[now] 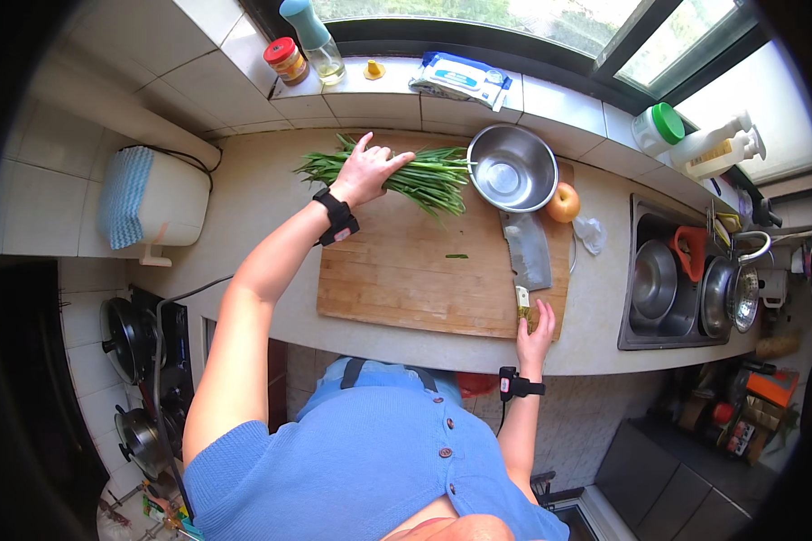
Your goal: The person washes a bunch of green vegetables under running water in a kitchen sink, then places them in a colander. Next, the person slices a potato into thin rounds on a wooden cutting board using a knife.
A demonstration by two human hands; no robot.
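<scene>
A bunch of green chives (440,177) lies across the back of a wooden cutting board (406,284). From above, my left hand (369,169) grips the bunch, with thumb and one finger stretched out. At the board's right side is a cleaver (529,253), its wet blade towards the back and its patterned handle towards me. The fingers of my right hand (536,337) are spread about the end of that handle, without a closed grip. Behind the blade stands a bare steel bowl (512,169), touching the chive ends. One cut green piece (457,256) rests mid-board.
A round yellow-red fruit (564,202) and a crumpled plastic bag (589,234) sit right of the bowl. The sink (677,338) at right holds metal pans and an orange-handled item. A wipes pack (461,76), jar (286,61) and oil bottle (325,57) line the sill.
</scene>
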